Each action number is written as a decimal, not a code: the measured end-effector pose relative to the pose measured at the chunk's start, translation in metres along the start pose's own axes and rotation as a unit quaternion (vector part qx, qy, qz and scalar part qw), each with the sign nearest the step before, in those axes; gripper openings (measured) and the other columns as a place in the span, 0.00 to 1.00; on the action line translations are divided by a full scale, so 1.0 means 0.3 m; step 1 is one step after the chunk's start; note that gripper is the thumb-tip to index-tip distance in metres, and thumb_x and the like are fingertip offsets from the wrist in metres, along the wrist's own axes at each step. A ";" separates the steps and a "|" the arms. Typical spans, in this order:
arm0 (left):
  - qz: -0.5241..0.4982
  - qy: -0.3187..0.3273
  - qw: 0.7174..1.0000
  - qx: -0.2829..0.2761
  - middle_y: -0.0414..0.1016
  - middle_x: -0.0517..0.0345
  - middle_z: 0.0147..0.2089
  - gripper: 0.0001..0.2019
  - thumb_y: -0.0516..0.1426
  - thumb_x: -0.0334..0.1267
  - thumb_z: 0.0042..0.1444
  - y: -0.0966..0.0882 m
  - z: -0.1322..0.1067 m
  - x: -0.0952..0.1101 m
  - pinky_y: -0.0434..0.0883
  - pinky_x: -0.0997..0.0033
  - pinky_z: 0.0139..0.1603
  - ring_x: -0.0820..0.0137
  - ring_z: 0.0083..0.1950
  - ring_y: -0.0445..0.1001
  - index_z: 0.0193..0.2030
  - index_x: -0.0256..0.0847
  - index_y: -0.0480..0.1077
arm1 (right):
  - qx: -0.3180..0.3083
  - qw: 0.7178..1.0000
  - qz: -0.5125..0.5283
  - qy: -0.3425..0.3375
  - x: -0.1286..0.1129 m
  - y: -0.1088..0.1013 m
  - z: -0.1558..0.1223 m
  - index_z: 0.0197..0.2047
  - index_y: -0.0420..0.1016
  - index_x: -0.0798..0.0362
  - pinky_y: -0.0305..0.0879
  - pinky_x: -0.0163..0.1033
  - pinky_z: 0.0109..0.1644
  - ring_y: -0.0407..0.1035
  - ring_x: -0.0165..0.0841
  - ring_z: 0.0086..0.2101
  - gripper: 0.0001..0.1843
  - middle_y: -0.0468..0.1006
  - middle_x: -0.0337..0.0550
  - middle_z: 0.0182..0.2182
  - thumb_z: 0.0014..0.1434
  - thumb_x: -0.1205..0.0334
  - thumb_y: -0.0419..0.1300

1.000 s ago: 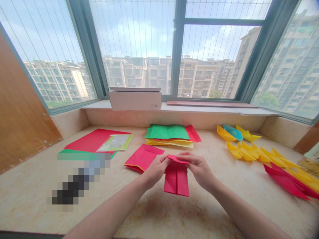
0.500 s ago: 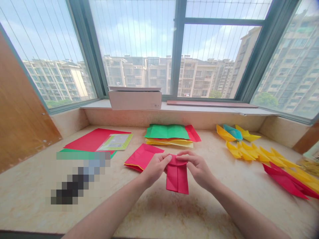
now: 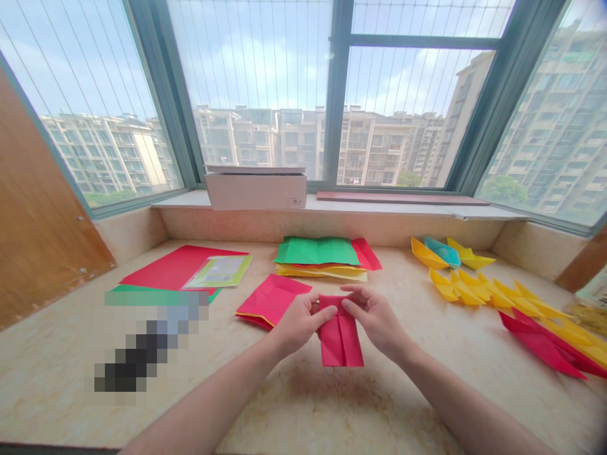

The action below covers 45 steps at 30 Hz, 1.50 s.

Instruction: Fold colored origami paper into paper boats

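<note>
Between both hands is a folded red sheet of paper [image 3: 342, 344], a narrow rectangle with a seam down its middle, held above the counter. My left hand [image 3: 300, 321] pinches its upper left part, thumb on the front. At the upper right part, my right hand [image 3: 370, 316] grips it with the thumb pressed on the front and the index finger raised behind. The fingers behind the paper are partly hidden. Just left of my left hand lies a stack of folded red paper [image 3: 265, 297] with a yellow edge showing beneath.
Creased green paper [image 3: 317, 251] tops a coloured stack at the back. Red sheets [image 3: 165, 266] and a labelled packet [image 3: 220, 270] lie left, near a pixelated patch. Folded yellow paper boats [image 3: 474, 287] and a red boat [image 3: 545, 341] stand right. A white box [image 3: 256, 191] sits on the sill.
Both thumbs have come together on the front of the red paper near its top. The paper's lower end has swung slightly right and its top edge now shows.
</note>
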<state>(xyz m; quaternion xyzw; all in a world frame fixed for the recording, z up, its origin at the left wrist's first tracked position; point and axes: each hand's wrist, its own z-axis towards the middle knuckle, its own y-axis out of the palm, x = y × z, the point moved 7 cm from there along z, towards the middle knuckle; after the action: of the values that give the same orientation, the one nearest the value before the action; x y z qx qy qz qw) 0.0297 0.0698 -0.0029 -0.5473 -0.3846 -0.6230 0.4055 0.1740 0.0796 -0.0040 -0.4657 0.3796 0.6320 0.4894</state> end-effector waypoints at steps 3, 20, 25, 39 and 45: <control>0.010 0.003 1.000 -0.002 0.81 0.48 0.42 0.17 0.64 0.46 0.55 -0.003 0.002 0.001 0.72 0.66 0.42 0.60 0.42 0.78 0.45 0.34 0.75 | 0.008 1.000 -0.006 0.007 -0.016 -0.002 -0.002 0.49 0.75 0.53 0.70 0.40 0.42 0.75 0.36 0.37 0.21 0.82 0.43 0.33 0.56 0.50 0.67; 0.074 0.030 0.997 -0.015 0.75 0.58 0.30 0.15 0.61 0.47 0.57 0.011 -0.013 0.021 0.63 0.73 0.33 0.70 0.32 0.68 0.33 0.36 0.78 | -0.020 0.996 -0.078 -0.035 -0.051 0.023 -0.014 0.39 0.81 0.54 0.70 0.40 0.40 0.75 0.38 0.36 0.18 0.82 0.45 0.33 0.62 0.48 0.60; 0.078 0.036 0.996 -0.005 0.75 0.57 0.29 0.14 0.61 0.46 0.57 0.003 -0.014 0.041 0.63 0.73 0.33 0.70 0.30 0.67 0.35 0.35 0.78 | -0.049 0.996 -0.062 -0.033 -0.046 0.042 -0.016 0.39 0.81 0.54 0.70 0.40 0.41 0.74 0.38 0.35 0.17 0.82 0.44 0.32 0.63 0.49 0.60; 0.048 0.035 0.998 0.015 0.77 0.55 0.32 0.16 0.64 0.48 0.53 -0.012 -0.008 0.028 0.66 0.70 0.35 0.68 0.32 0.70 0.37 0.35 0.78 | -0.024 0.963 -0.245 -0.110 -0.068 0.042 -0.022 0.32 0.78 0.54 0.60 0.34 0.30 0.64 0.31 0.26 0.20 0.75 0.40 0.24 0.67 0.52 0.53; 0.028 0.032 0.999 0.016 0.80 0.53 0.34 0.16 0.65 0.47 0.52 -0.021 -0.006 0.027 0.69 0.69 0.38 0.65 0.35 0.74 0.38 0.35 0.80 | -0.014 0.949 -0.286 -0.130 -0.071 0.038 -0.021 0.27 0.73 0.54 0.56 0.34 0.28 0.61 0.30 0.24 0.19 0.70 0.37 0.21 0.67 0.55 0.53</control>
<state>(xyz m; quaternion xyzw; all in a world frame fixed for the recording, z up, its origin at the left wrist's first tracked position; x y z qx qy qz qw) 0.0227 0.0699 0.0049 -0.5308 -0.3657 -0.6224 0.4441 0.1662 0.0654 0.0148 -0.4748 0.1548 0.5258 0.6885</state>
